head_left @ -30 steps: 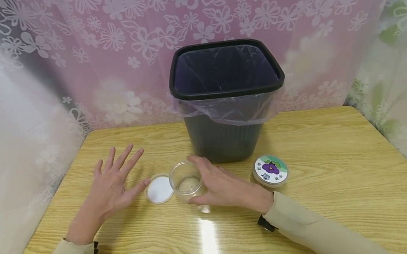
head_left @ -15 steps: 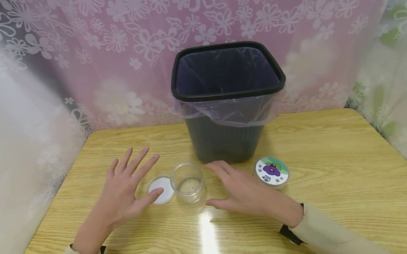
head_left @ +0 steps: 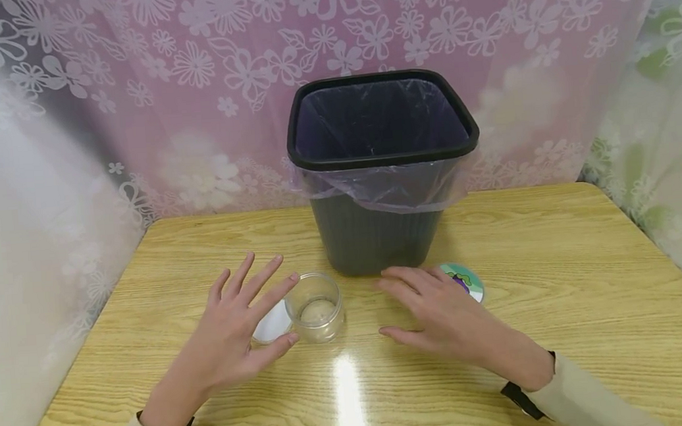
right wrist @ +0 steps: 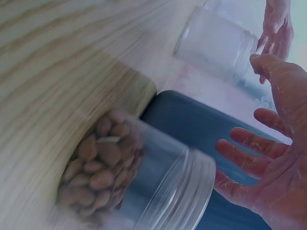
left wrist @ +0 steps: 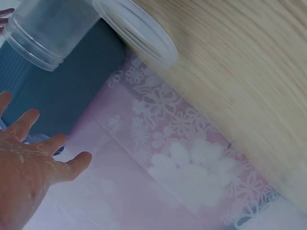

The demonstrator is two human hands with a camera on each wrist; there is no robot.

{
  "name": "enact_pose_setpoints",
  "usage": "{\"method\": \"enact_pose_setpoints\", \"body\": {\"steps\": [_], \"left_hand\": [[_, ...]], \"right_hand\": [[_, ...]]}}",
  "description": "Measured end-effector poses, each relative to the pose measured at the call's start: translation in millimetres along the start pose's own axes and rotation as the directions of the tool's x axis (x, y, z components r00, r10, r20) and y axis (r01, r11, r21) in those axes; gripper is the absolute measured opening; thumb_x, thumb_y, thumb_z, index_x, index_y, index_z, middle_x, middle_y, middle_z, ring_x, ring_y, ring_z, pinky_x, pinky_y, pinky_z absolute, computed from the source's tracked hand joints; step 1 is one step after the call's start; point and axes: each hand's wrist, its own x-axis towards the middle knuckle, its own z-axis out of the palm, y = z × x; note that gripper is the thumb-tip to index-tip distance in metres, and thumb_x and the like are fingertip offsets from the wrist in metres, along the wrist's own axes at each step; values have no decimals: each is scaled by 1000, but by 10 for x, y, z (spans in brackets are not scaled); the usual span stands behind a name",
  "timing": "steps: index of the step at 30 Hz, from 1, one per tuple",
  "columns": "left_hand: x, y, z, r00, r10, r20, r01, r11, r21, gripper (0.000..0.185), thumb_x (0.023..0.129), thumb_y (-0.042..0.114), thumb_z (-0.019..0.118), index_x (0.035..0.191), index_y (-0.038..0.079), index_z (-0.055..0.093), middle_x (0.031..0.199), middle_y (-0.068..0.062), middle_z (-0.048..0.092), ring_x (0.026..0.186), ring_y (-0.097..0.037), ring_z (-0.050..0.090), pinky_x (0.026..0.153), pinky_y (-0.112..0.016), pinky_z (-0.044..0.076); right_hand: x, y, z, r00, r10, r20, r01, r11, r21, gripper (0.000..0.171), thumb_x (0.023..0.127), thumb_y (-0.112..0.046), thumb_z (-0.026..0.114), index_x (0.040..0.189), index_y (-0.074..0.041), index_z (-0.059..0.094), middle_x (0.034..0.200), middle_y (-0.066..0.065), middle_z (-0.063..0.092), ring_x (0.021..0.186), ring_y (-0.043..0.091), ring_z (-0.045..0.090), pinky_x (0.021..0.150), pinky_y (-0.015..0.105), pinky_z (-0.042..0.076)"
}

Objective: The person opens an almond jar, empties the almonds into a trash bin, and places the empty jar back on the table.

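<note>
An empty clear plastic jar stands uncovered on the table, with a round white-centred lid lying just left of it. My left hand hovers over the lid, fingers spread, index fingertip and thumb tip right at the jar's left side. To the right, my right hand has its fingers spread and holds nothing. It partly hides a second jar, whose top is green and white with a purple picture. In the right wrist view this jar holds brown almonds, and the fingertips are close to its lid end.
Behind the jars stands a dark bin with a black rim and a translucent purple liner folded over it. The wooden table ends at a pink floral curtain at the back, with pale curtains at both sides.
My right hand has let go of the clear jar and moved right, to the almond jar. My left hand has moved right, over the lid and up to the clear jar.
</note>
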Motion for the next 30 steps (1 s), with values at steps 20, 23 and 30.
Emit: {"method": "enact_pose_setpoints", "body": {"steps": [20,23,30], "left_hand": [[231,311,207,991,119,61,-117,993,-33,68,99,64,51,158,33,39,169,0,29,156,-44,23,111,-75,28],[271,347,227,989,128,69,-126,992,-31,68,99,65,49,159,35,37,170,2,27,157,-42,21,113,-74,28],[361,418,261,986,151,75,-148,988,-38,71,97,64,53,159,35,35,170,3,26,156,-43,22,113,-74,28]], "right_hand": [[-364,363,-139,988,131,-77,-128,991,44,56,93,-61,64,127,-16,62,131,12,63,108,29,68,78,51,56],[-405,405,-168,982,180,-58,-177,982,64,62,84,-53,81,131,-18,60,136,10,60,110,30,67,81,52,56],[-524,484,-215,957,289,7,-288,953,90,78,71,-41,92,137,-16,58,140,11,58,114,35,65,86,54,57]]}}
